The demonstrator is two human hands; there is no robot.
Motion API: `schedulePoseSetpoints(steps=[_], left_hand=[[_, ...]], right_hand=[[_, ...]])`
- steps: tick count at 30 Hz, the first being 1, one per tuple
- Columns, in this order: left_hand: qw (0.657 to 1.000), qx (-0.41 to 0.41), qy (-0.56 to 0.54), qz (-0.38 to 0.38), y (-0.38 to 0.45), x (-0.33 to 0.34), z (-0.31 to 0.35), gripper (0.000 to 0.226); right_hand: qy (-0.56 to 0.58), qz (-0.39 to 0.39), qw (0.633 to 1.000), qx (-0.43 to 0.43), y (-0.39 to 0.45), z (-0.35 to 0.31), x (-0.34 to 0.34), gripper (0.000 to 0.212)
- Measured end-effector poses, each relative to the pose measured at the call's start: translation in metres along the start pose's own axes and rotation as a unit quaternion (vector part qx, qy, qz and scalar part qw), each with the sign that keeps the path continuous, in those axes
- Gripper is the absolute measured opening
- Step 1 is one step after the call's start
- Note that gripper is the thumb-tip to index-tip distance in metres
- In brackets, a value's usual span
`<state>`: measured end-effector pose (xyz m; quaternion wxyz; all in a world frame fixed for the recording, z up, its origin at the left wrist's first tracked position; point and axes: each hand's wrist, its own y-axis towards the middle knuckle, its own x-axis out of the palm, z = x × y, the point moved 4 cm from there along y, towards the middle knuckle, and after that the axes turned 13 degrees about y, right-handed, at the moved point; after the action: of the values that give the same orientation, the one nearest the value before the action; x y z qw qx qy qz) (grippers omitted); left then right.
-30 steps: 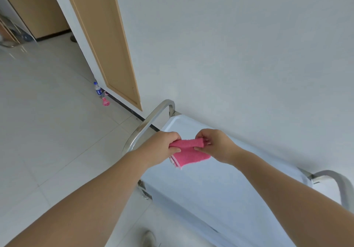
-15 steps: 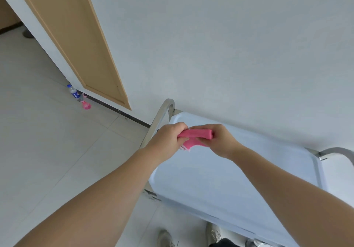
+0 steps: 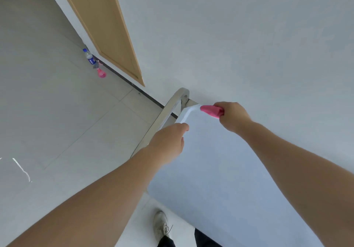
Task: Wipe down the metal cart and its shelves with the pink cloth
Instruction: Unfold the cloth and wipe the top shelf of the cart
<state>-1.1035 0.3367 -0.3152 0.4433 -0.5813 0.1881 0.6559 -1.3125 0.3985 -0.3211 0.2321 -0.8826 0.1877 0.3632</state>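
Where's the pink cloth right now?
In the head view, the pink cloth is gripped in the right hand at the far left corner of the cart's top shelf, beside the metal handle.

Cloth at cart's far corner

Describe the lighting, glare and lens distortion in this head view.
Head view: soft, even daylight without hard shadows; the cart top looks washed-out pale blue; a bright streak of glare lies on the floor tiles at left; wide-angle distortion slants the door; the pink cloth stays vivid, edges slightly soft.
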Motion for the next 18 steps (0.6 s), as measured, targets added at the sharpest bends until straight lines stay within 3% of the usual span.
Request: schedulePoseSetpoints(steps=[2,8,11,15,18], left_hand=[[1.0,-0.006,0.002,-0.003,0.013,0.012,0.003,0.035],[1.0,-0.018,0.017,0.013,0.041,0.042,-0.001,0.031],[0.999,-0.034,0.03,0.005,0.046,0.056,-0.01,0.032],[0.999,-0.048,0.025,-0.003,0.036,0.073,-0.018,0.033],[0.999,-0.04,0.031,0.006,0.027,0.078,-0.022,0.034]], right_hand=[[-0.042,0.002,0.999,0.01,0.03,0.016,0.007,0.018],[-0.061,0.055,0.997,0.009,0.098,0.035,0.031,0.027],[-0.046,0.024,0.998,-0.028,0.114,0.032,0.061,0.034],[-0.084,-0.074,0.991,-0.071,0.122,0.034,0.11,0.028],[-0.071,-0.05,0.995,-0.053,0.138,0.036,0.12,0.02]])
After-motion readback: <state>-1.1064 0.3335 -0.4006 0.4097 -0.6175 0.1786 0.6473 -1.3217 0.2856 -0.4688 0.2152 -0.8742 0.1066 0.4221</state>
